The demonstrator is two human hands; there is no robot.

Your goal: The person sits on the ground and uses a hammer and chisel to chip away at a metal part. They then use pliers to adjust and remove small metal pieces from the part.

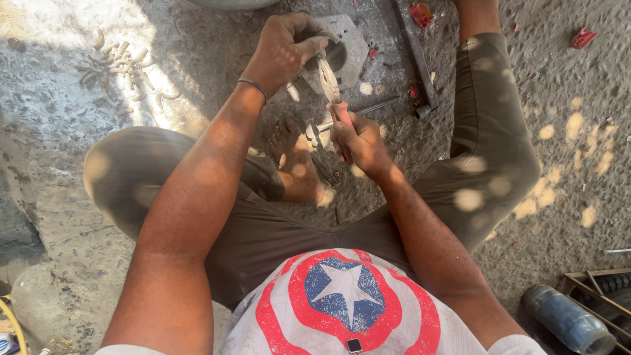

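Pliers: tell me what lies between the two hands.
In the head view, the pliers bridge the gap: the right hand grips the red handles, and the metal nose reaches up to the left hand.

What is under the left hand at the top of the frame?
The left hand rests on a flat grey metal plate with a round hole, lying on the dusty ground. The red-handled pliers held by the right hand reach beneath it. Whatever the fingers pinch is covered.
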